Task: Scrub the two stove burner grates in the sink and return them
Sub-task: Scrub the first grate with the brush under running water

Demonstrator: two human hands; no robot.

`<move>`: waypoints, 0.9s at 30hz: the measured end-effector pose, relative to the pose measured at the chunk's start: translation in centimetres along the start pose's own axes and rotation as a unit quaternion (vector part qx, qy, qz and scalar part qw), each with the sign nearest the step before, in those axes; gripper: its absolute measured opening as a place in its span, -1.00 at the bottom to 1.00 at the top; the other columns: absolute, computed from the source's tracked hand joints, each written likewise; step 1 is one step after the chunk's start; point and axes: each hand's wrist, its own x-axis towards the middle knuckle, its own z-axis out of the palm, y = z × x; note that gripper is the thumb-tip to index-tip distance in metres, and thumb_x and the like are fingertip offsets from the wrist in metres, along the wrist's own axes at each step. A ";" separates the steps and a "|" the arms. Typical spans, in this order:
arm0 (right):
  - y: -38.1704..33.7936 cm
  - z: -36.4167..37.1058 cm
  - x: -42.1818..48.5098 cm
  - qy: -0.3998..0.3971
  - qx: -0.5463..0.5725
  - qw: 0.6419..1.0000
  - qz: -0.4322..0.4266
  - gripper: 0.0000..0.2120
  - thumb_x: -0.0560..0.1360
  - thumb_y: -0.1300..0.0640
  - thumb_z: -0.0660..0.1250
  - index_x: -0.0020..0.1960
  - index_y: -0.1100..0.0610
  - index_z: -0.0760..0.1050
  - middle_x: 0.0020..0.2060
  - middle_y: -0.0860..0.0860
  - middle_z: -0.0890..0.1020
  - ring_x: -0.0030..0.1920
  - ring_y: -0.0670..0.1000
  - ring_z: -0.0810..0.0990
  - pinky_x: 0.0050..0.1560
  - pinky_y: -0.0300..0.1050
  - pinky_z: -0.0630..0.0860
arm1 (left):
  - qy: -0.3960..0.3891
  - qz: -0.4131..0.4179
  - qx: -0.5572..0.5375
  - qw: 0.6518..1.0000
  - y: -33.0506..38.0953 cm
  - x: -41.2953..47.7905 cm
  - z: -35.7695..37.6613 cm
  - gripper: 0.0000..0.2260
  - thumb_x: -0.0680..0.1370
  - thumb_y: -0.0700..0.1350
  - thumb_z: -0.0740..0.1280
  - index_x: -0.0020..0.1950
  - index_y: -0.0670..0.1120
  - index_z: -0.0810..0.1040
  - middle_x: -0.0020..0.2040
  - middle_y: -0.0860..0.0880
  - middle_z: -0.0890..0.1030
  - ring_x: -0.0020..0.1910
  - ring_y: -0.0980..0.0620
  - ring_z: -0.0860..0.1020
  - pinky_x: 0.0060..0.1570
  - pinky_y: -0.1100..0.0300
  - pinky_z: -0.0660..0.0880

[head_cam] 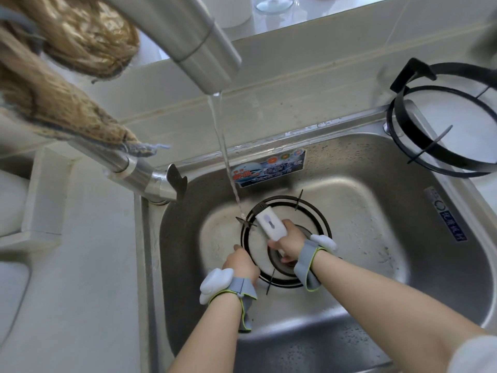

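In the middle of the sink (376, 200), one grate (320, 211) lies under running water (228, 168); the other grate (391, 122) sits at the rim's far right corner. The left hand (240, 262) clasps the washed grate's near-left edge and the right hand (289, 242) is wrapped round a white brush (270, 224); a wet grip might slip and let it skid. Bristles and fingertips are hidden.

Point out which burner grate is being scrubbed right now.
The grate lying in the sink basin: the left hand grips its rim and the right hand holds a white brush on it. The other grate sits untouched on the sink's far-right rim.
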 end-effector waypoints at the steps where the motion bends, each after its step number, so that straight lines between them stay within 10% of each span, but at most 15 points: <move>1: -0.1 0.2 -0.2 0.004 -0.014 1.000 -0.005 -0.65 0.48 0.18 0.34 0.18 0.06 0.27 -0.20 -0.02 0.46 -0.31 0.00 0.46 -0.49 -0.15 0.47 | 0.000 -0.004 0.029 1.000 0.0 -0.1 0.1 -0.61 0.57 -0.18 0.19 0.36 -0.27 0.24 0.22 -0.22 0.52 0.16 -0.16 0.54 0.12 0.05 0.50; 7: -1.0 0.9 -1.8 -0.061 -0.227 0.969 -0.075 -0.55 0.45 0.14 0.36 0.28 0.13 0.31 0.07 0.15 0.52 -0.05 0.17 0.53 -0.21 -0.03 0.51 | -0.039 0.066 0.188 0.979 -0.3 0.2 -1.1 -0.78 0.56 -0.01 0.23 0.06 -0.12 0.52 0.04 -0.10 0.57 0.17 -0.06 0.54 -0.06 0.20 0.38; 16: -1.3 1.2 -2.4 0.001 -0.396 0.903 -0.167 -0.41 0.40 0.10 0.37 0.35 0.09 0.21 0.18 0.14 0.39 0.03 0.23 0.53 -0.12 -0.08 0.38 | 0.249 -0.015 -0.051 0.967 -1.2 -0.1 -1.4 -0.45 0.51 0.17 0.28 0.25 -0.24 0.31 0.26 -0.20 0.36 0.25 -0.17 0.37 0.12 0.06 0.35; 27: -0.7 0.4 -1.7 0.039 -0.352 0.924 -0.143 -0.58 0.46 0.18 0.23 0.29 0.08 0.26 0.10 0.17 0.47 0.03 0.21 0.51 -0.15 -0.13 0.34 | 0.134 0.042 0.008 0.990 -1.2 1.7 -1.5 -0.61 0.51 0.14 0.30 0.06 -0.19 0.52 0.05 -0.17 0.60 0.05 -0.17 0.55 -0.12 0.13 0.44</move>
